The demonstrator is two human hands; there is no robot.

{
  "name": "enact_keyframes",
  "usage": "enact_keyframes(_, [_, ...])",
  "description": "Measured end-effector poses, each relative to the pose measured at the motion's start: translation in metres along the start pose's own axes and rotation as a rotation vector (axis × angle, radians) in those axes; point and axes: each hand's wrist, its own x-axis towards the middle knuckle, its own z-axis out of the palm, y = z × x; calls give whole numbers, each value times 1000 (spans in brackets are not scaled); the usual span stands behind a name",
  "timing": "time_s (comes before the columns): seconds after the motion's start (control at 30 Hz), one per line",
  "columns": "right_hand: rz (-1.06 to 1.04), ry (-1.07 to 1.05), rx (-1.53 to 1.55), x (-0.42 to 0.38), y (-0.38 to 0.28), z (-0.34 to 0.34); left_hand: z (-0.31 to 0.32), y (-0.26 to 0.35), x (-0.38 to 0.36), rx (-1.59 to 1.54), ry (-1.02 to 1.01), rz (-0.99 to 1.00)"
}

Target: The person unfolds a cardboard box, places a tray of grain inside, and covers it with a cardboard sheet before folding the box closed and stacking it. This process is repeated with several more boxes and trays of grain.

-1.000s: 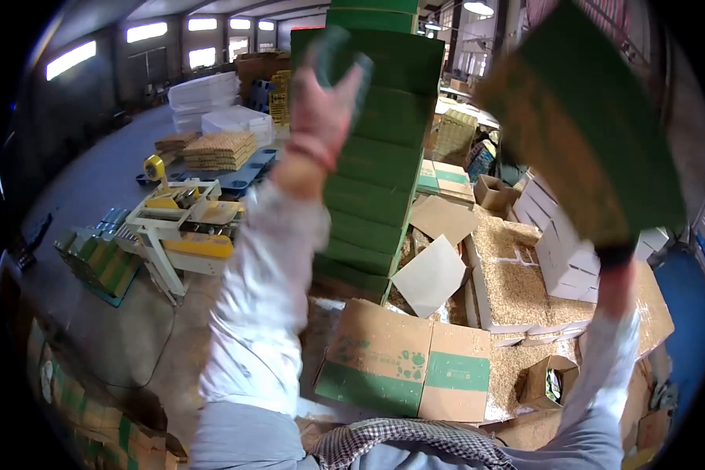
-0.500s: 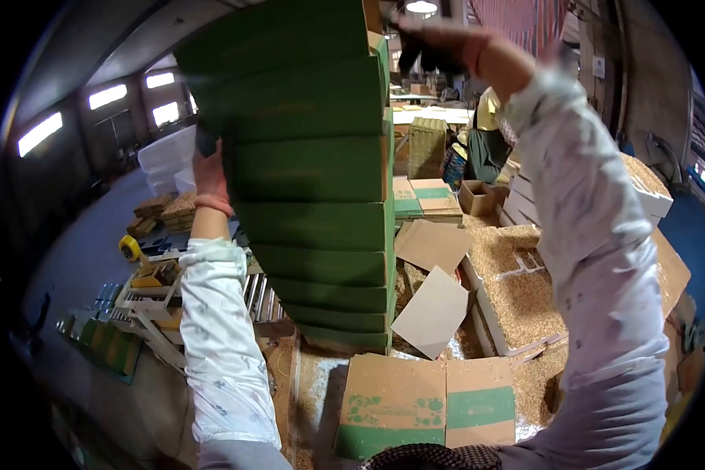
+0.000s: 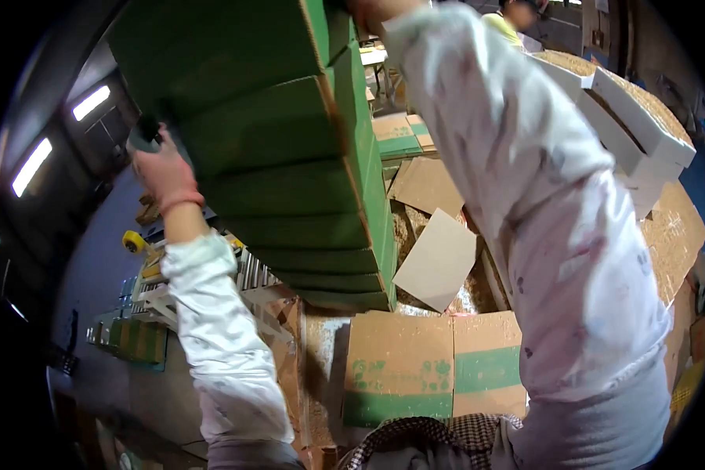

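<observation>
A tall stack of green cardboard boxes (image 3: 274, 133) rises in front of me, leaning a little. My left hand (image 3: 163, 168), in a glove with dark fingertips, is at the stack's left side with its fingers partly spread; whether it touches the boxes is unclear. My right hand (image 3: 376, 11) is at the top edge of the view, beside the upper boxes, and its fingers are hidden. Below the stack lies a flat brown and green carton (image 3: 399, 356). A plain cardboard sheet (image 3: 437, 262) lies tilted just right of the stack.
White boxes with straw-like filling (image 3: 642, 117) stand at the right. At the left are a roller conveyor (image 3: 254, 270), a yellow tape measure (image 3: 134, 241) and green bundles (image 3: 137, 341) on the floor. Another person (image 3: 505, 25) is at the back.
The view has shifted, and the upper boxes now tilt further left. My right hand has moved left towards the stack's top. My left hand appears further left, with its fingers more apart.
</observation>
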Motion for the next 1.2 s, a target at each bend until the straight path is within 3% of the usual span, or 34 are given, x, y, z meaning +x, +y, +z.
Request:
enact_keyframes(0.03, [-26, 355, 143, -53, -13, 1, -16, 53, -34, 59, 119, 71])
enact_keyframes(0.07, [-51, 712, 271, -110, -25, -3, -19, 80, -75, -87, 264, 254])
enact_keyframes(0.1, [186, 442, 765, -173, -35, -18, -11, 87, -136, -643, 258, 149])
enact_keyframes(0.13, [260, 368, 1009, -232, -50, -30, -23, 99, -186, -608, -245, 342])
enact_keyframes(0.17, [59, 481, 782, -287, -47, -26, -37, 112, -233, -547, -740, 531])
enact_keyframes(0.2, [308, 522, 1013, -330, -56, -38, -36, 130, -288, -382, -1108, 770])
enact_keyframes(0.23, [246, 529, 605, -385, -43, -36, -28, 129, -344, -247, -1596, 579])
enact_keyframes(0.27, [345, 564, 508, -425, -49, -45, -29, 120, -380, -125, -1833, 429])
enact_keyframes(0.3, [647, 681, 928, -448, -66, -60, -18, 95, -418, -183, -1917, 561])
enact_keyframes(0.33, [743, 622, 887, -479, -63, -71, 0, 67, -457, 177, -2382, 403])
enact_keyframes(0.37, [726, 563, 888, -491, -63, -90, -8, 57, -451, -48, -2120, 435])
enact_keyframes(0.4, [717, 510, 888, -504, -68, -108, -2, 51, -460, 103, -2049, 443])
enact_keyframes(0.47, [353, 292, 322, -512, -55, -148, -9, 56, -441, 77, -1931, 387])
enact_keyframes(0.5, [498, 199, 639, -485, -80, -178, -23, 88, -408, 181, -1677, 137])
enact_keyframes(0.53, [330, 23, 222, -473, -87, -200, -26, 105, -374, 16, -1538, 90])
enact_keyframes(0.6, [105, -245, -378, -466, -100, -218, -40, 144, -304, -46, -1379, 257])
enact_keyframes(0.63, [131, -347, -330, -467, -100, -216, -36, 143, -293, -210, -1400, 299])
enact_keyframes(0.67, [144, -445, -284, -466, -97, -214, -36, 160, -286, -138, -1650, 233])
enact_keyframes(0.7, [199, -522, -200, -468, -88, -209, -32, 154, -311, -65, -1698, 316])
enact_keyframes(0.73, [205, -483, -133, -469, -90, -203, -27, 135, -348, 5, -1736, 408])
enact_keyframes(0.8, [167, -416, -65, -473, -100, -193, -46, 82, -429, 168, -1625, 503])
enact_keyframes(0.87, [344, -508, 67, -480, -126, -193, -54, 65, -452, 256, -1825, 229])
enact_keyframes(0.93, [270, -503, 82, -500, -126, -190, -54, 77, -434, 287, -1903, 165])
enact_keyframes(1.0, [300, -526, 115, -512, -133, -200, -63, 85, -404, 470, -2499, -123])
enact_keyframes(1.03, [322, -498, 103, -514, -135, -206, -58, 44, -437, 505, -2436, 193])
enact_keyframes(1.07, [347, -468, 89, -515, -133, -212, -88, 71, -416, 321, -2115, 123])
enact_keyframes(1.13, [330, -420, 31, -517, -126, -214, -109, 69, -422, 214, -1766, 11])
enact_keyframes(1.2, [216, -397, -92, -501, -130, -218, -120, 123, -361, 220, -1771, 123])
